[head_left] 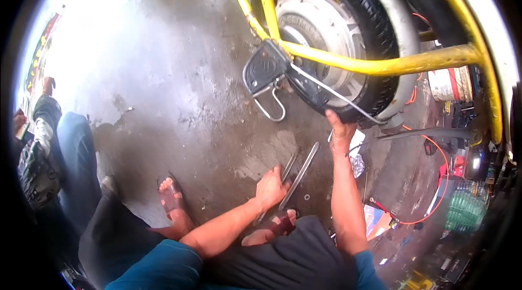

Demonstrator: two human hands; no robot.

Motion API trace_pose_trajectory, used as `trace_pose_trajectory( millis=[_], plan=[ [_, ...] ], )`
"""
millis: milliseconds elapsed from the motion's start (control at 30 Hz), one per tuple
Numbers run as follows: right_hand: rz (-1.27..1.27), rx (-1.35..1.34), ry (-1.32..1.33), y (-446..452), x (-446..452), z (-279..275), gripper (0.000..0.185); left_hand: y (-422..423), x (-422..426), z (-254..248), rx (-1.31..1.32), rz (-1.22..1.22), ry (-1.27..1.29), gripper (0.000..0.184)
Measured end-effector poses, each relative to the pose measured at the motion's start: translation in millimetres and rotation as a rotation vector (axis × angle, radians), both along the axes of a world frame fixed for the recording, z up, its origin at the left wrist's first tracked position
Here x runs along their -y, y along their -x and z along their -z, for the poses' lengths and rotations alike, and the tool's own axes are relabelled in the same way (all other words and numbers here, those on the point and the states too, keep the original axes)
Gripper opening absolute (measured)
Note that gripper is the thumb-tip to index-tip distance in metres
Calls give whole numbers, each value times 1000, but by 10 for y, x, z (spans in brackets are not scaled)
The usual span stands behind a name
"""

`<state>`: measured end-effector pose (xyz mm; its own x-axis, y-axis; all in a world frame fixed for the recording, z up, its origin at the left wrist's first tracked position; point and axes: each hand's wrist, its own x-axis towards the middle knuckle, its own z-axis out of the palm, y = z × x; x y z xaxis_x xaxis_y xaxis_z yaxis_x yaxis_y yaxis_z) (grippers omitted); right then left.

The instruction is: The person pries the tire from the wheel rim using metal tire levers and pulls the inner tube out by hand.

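My left hand (272, 187) is low over the wet floor, its fingers closed round a long metal tire lever (290, 165) that sticks out on both sides. A second tire lever (302, 173) lies just right of it at a slant. Higher up, my right hand (341, 132) grips the lower edge of the black tire (375, 23), thumb on the sidewall and other fingers hidden behind. The tire sits on a silver wheel hub (312, 15), under a yellow tubular frame (380, 66). A black plastic cover (266, 68) and a bent metal hook (274, 109) hang beside the wheel.
Another person's legs (76, 143) are at the left edge. A white bucket (450, 84), a red-orange hose (447, 173), a green plastic item (466, 211) and scattered tools stand on the right. A small ring (307, 197) lies near my foot.
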<state>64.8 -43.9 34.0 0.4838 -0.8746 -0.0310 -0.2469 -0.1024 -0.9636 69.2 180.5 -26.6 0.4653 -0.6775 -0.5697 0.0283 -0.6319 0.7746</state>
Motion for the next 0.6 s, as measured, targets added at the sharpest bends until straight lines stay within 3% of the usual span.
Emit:
trace_pose_trajectory(
  millis=[67, 100, 200, 300, 333, 400, 433, 467, 533, 567, 600],
  plan=[
    [-3, -7, 40, 1, 49, 59, 60, -75, -27, -169, 348, -92, 79, 62],
    [-9, -9, 64, -12, 98, 99, 59, -123, 19, -120, 426, -218, 280, 67],
    [3, -53, 156, 38, 70, 141, 57, -726, 241, -813, 803, -458, 809, 67],
    [69, -80, 147, -46, -3, 23, 56, -1274, 454, -1248, 1015, -578, 1045, 64],
    [91, -76, 114, -58, -11, 12, 56, -1453, 522, -1429, 1047, -488, 1029, 65],
    [64, -85, 305, 12, 133, 270, 56, -1734, 605, -1763, 1102, -298, 983, 67],
    [39, -28, 45, -82, -51, -128, 57, -1784, 705, -1831, 1065, -218, 984, 67],
    [2, -68, 107, -78, -29, -118, 58, -1766, 830, -1895, 1030, -141, 976, 67],
    [-49, -76, 154, -82, 90, 56, 58, -1691, 1061, -2001, 962, -102, 952, 48],
    [52, 75, 378, -154, 4, 30, 54, -1720, 1124, -2026, 959, -59, 899, 41],
    [28, 45, 342, -159, 9, 43, 53, -1785, 1199, -2044, 951, -19, 849, 33]
  ],
)
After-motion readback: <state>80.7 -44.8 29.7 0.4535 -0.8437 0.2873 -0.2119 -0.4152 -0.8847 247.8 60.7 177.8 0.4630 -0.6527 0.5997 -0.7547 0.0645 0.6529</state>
